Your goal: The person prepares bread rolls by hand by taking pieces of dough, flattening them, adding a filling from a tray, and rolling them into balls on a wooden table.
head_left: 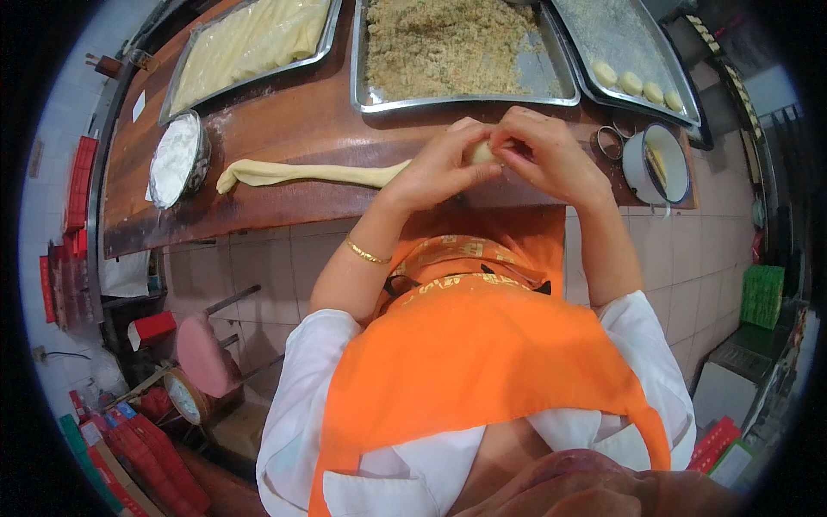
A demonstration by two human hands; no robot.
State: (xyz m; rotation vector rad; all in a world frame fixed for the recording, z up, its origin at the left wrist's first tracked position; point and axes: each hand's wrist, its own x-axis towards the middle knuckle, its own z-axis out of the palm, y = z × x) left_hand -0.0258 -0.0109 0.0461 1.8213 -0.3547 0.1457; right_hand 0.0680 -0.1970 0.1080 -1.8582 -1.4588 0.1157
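Note:
Over the near edge of the wooden table, a small pale dough ball (479, 154) is cupped between my two hands. My left hand (441, 165) wraps its fingers and thumb round one side. From the other side my right hand (548, 158) closes in, its thumb and fingertips pinched at the ball's edge. My fingers hide much of the dough. A long rope of dough (310, 173) lies on the table and runs leftward from beneath my left wrist, its far end thicker and ragged. Beyond my hands stands a metal tray of crumbly brown filling (448, 52).
At the left sits a bowl of white flour (176, 160), below a tray of plastic-covered dough (254, 45). The right-hand tray (620, 39) holds several round dough pieces (631, 84). Near it are metal ring cutters (610, 141) and a white enamel mug (639, 168). A pink stool (207, 355) stands below left.

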